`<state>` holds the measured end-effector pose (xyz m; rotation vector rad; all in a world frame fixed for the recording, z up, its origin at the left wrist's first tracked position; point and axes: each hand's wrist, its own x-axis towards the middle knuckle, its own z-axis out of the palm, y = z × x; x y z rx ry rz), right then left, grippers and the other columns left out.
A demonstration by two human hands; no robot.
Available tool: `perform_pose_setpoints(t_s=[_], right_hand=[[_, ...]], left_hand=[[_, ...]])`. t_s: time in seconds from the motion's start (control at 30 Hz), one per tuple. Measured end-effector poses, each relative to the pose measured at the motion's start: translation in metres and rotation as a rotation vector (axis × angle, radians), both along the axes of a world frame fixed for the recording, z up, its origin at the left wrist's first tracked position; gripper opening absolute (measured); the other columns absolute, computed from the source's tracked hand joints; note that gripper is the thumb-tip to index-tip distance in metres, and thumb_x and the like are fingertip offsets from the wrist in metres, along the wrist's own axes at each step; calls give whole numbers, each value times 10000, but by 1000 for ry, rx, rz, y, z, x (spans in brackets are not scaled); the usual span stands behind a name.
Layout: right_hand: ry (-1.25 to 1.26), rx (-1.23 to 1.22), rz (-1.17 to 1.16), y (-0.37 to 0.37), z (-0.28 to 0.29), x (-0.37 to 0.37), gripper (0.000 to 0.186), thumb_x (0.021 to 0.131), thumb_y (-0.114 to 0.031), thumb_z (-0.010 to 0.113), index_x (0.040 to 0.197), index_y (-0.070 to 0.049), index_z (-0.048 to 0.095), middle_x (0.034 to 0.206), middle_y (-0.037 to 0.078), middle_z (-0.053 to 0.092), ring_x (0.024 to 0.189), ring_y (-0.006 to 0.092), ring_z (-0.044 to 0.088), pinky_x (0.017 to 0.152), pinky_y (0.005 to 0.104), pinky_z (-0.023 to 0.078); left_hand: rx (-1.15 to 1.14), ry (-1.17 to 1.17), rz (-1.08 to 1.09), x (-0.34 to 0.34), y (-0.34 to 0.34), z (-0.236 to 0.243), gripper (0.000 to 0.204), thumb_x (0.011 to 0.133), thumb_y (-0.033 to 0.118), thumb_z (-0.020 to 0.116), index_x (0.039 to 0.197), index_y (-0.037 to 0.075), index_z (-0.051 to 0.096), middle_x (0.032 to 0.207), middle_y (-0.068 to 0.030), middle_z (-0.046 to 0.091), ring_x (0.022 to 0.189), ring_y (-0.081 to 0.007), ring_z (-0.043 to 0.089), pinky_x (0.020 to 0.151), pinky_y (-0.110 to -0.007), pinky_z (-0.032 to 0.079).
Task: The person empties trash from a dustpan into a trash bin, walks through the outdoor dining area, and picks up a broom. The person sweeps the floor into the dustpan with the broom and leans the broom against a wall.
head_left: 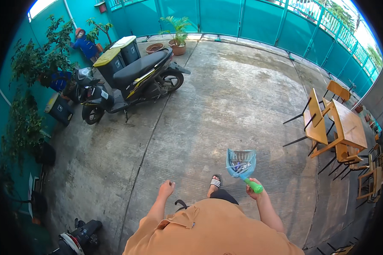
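In my right hand (254,191) is the green handle of a translucent blue dustpan (242,175), held out in front of me above the concrete. Small mixed bits of litter lie in its pan, too small to name. Slots or teeth show along its far edge. My left hand (167,187) hangs out in front on the left, fingers curled in a loose fist, with nothing visible in it. Below, between my hands, one foot in a striped sandal (215,182) steps on the ground.
A black and yellow motor scooter (142,70) stands far left beside lidded bins (109,63) and plants. Blue-clad figures (87,46) are by the wall. Wooden chairs (314,119) and a table (348,123) stand right. A teal gate (217,19) closes the back; another vehicle (78,238) is lower left.
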<state>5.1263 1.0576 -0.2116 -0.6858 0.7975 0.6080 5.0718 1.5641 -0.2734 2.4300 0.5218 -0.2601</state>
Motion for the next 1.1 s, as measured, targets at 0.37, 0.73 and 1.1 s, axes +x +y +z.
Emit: perform_pose_setpoints(t_s=[0.37,0.73,1.1], right_hand=[[205,-31,-28,-15,-23,341,252,786,-229,702,847,-69,517,686,59,573,576,188,590,496,276,519],[187,-115,-18,33,-3,700,243,815,-231,682,931,-106,508,770,49,575,582,177,576,470,270,436],[32,-121,17,98,13,1042,215,821,-275,632,880,-81,562,641,58,576,560,164,574,471,272,435]], left_hand=[[-102,712,25,106,66,-124,464,932,390,513,1086,-28,644,956,-163,704,781,-316,708,635,-458,568],[-177,394,40,716,64,-121,468,888,449,569,1100,38,647,1128,-223,649,1092,-364,602,927,-442,474],[-316,-51,92,1133,98,-1,388,925,396,578,1004,19,625,988,-191,681,945,-338,651,839,-415,499]])
